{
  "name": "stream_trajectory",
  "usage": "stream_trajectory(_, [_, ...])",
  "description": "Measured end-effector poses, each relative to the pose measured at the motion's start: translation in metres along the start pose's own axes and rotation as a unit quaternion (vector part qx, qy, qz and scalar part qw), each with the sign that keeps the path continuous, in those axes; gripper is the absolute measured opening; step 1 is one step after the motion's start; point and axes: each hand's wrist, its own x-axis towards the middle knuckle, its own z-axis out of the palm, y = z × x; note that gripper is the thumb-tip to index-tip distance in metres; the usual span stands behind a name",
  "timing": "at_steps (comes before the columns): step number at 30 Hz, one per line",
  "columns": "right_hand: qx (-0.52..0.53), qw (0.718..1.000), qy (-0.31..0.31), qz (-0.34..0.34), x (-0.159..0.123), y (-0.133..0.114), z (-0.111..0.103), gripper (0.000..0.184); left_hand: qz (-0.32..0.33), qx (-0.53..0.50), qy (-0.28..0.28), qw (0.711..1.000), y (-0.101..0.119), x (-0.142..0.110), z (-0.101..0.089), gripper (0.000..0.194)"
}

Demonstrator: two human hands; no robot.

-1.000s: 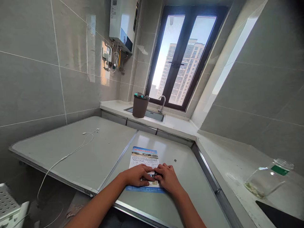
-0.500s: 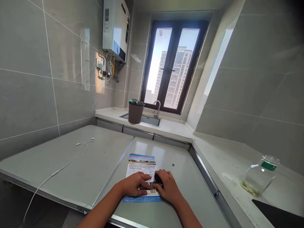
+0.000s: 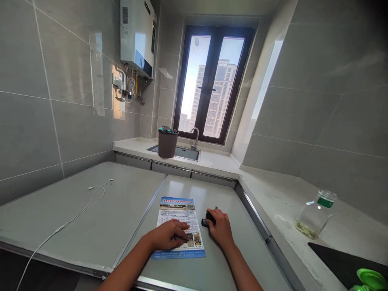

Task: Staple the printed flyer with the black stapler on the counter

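A printed leaflet [image 3: 178,216] with a blue band at its bottom lies flat on the pale grey tabletop [image 3: 188,275]. My left hand [image 3: 170,235] rests on the leaflet's lower left part with its fingers stretched out. To the right of the sheet, my right hand [image 3: 220,227] is closed around a small black stapler [image 3: 209,218]. The stapler's front end points left, apart from the paper, and my fingers cover much of it. Just beyond that hand sits a tiny dark grey piece [image 3: 216,207], too small to make out.
A white cable [image 3: 75,216] runs across the left panel and over its front edge. On the right counter stand a glass jar [image 3: 315,216] and a green object [image 3: 371,279]. A filled brown bin [image 3: 167,144] stands by the sink [image 3: 189,153] under the window.
My right hand has moved right, off the leaflet, taking the stapler with it. My left hand stays on the paper. The view has shifted slightly right, bringing in the green object.
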Motion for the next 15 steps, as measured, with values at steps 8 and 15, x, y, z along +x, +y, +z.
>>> stream_trajectory(8, [-0.006,1.000,-0.001,0.014,0.0019,-0.0012,0.0020,0.030,0.010,0.012,0.026,1.000,0.0103,0.0025,-0.0030,0.043])
stream_trajectory(15, [-0.006,1.000,-0.003,0.017,0.0028,-0.0025,0.0014,0.029,0.027,0.009,0.021,0.999,0.0072,0.0031,-0.0009,0.044])
